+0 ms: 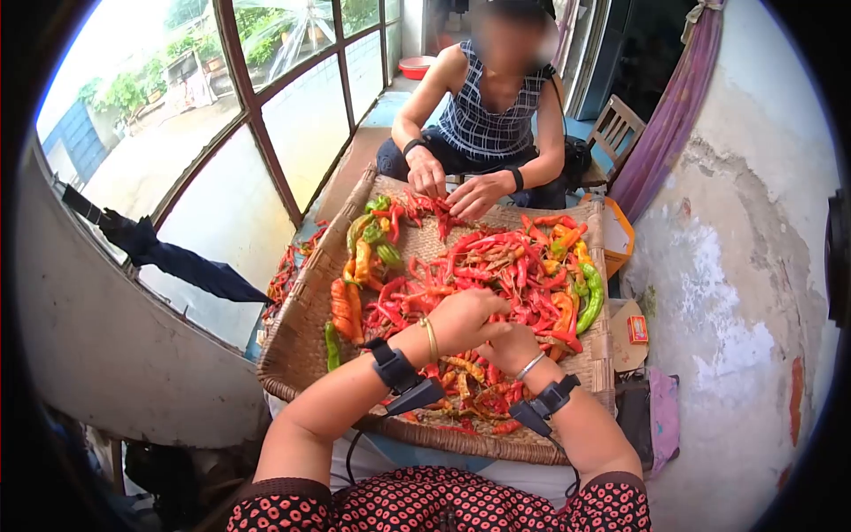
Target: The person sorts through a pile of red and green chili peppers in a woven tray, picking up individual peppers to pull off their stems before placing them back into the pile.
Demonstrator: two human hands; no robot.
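My left hand (463, 321) is over the middle of a woven basket tray (306, 341), its fingers bent inward. Close against it, my right hand (514, 349) also has curled fingers, partly hidden behind the left. What the two hands pinch between them is out of sight. Red chili peppers (496, 257) are heaped just beyond my hands. Shrivelled red and yellowish peppers (470, 390) lie below my wrists. Orange peppers (341, 310) and green ones line the left side, and a long green pepper (591, 297) rests at the right.
Across the tray sits another person (492, 115), both hands among red peppers at the far edge. More red peppers (285, 275) lie outside the tray's left side. A folded dark umbrella (191, 266) leans by the window. A wooden chair (614, 133) and cardboard box (628, 337) are on the right.
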